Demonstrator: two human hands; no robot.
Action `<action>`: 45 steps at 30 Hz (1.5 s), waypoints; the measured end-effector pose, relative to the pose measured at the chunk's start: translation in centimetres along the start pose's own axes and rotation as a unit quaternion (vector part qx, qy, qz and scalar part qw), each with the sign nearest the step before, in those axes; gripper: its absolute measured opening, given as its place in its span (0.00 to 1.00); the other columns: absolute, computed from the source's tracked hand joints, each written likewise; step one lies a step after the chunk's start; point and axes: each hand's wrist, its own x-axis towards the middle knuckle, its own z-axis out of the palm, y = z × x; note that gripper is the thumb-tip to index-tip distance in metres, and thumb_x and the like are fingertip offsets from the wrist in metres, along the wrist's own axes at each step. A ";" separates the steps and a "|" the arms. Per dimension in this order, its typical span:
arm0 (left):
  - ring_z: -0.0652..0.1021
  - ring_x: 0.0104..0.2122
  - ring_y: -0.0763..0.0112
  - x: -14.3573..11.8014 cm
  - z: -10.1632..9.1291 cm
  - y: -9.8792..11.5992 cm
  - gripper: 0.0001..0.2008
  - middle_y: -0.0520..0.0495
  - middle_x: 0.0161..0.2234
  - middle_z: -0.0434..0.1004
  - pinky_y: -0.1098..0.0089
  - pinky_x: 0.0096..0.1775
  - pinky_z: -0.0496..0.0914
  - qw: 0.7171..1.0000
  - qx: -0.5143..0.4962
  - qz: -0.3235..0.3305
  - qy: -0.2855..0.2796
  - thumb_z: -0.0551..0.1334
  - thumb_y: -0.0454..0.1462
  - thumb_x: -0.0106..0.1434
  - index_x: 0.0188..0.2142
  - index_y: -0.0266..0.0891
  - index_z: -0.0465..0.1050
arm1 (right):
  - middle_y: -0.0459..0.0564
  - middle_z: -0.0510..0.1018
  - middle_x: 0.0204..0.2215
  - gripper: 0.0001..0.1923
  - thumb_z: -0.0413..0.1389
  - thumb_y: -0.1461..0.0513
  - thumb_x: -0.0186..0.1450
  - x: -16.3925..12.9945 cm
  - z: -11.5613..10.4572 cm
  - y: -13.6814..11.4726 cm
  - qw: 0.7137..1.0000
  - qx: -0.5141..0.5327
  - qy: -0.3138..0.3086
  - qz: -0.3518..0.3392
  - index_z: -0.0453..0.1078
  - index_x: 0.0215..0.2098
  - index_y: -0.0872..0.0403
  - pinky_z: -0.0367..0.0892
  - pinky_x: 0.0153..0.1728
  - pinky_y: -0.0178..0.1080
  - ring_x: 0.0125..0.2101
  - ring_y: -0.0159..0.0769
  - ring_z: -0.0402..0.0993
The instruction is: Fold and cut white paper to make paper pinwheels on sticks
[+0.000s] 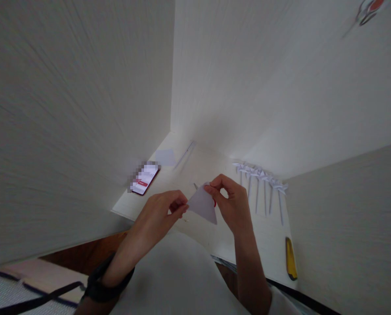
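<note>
A small piece of white paper (202,205), roughly triangular in outline, is held up between my two hands. My left hand (164,211) pinches its left corner between thumb and fingers. At the upper right corner, my right hand (230,200) grips the paper with thumb and forefinger. Partly hidden behind the paper lie scissors (214,203), with a bit of red handle and a grey tip showing. To the right of my right hand, several paper pinwheel-like shapes on thin white sticks (262,175) lie side by side on the white tabletop.
A lit phone (146,178) lies at the left edge of the table (203,159). Behind it are a flat paper piece (165,157) and a thin white stick (184,154). A yellow utility knife (291,259) rests near the right edge. Pale walls (231,78) enclose the table.
</note>
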 end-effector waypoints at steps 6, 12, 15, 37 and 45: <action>0.79 0.29 0.67 0.0 0.0 0.3 0.07 0.51 0.26 0.79 0.70 0.35 0.68 1.000 0.023 -0.015 -0.001 0.59 0.37 0.62 0.28 0.41 0.72 | 0.43 0.75 0.22 0.06 0.58 0.62 0.59 -0.1 -0.1 0.3 1.000 0.020 -0.016 -0.001 0.71 0.24 0.52 0.62 0.27 0.34 0.25 0.32 0.68; 0.78 0.31 0.66 -0.1 0.0 0.4 0.06 0.50 0.29 0.79 0.70 0.35 0.67 0.999 0.048 -0.010 -0.017 0.59 0.36 0.62 0.29 0.40 0.72 | 0.44 0.76 0.25 0.03 0.59 0.64 0.58 0.0 0.1 0.5 0.999 0.029 -0.014 0.001 0.71 0.26 0.52 0.62 0.26 0.33 0.27 0.32 0.70; 0.78 0.31 0.67 -0.1 -0.1 0.4 0.06 0.50 0.29 0.79 0.70 0.35 0.67 0.999 0.047 -0.012 -0.016 0.58 0.35 0.62 0.30 0.40 0.72 | 0.43 0.74 0.22 0.07 0.59 0.64 0.59 -0.1 0.1 0.6 0.999 0.042 0.006 -0.007 0.69 0.24 0.52 0.61 0.26 0.33 0.26 0.30 0.68; 0.78 0.28 0.70 -0.1 -0.1 -0.9 0.06 0.53 0.25 0.77 0.72 0.34 0.67 1.000 -0.004 -0.020 0.002 0.60 0.36 0.62 0.29 0.39 0.71 | 0.44 0.75 0.27 0.01 0.59 0.63 0.59 -0.1 -0.1 1.3 0.997 0.048 -0.054 0.010 0.71 0.29 0.52 0.65 0.32 0.36 0.29 0.32 0.71; 0.79 0.31 0.70 0.6 0.4 -0.6 0.06 0.52 0.27 0.78 0.72 0.36 0.68 1.000 -0.016 -0.011 0.016 0.60 0.36 0.62 0.28 0.39 0.71 | 0.43 0.74 0.25 0.04 0.59 0.65 0.59 -0.5 -0.1 0.8 0.999 0.030 -0.028 -0.026 0.70 0.27 0.52 0.64 0.32 0.36 0.28 0.31 0.70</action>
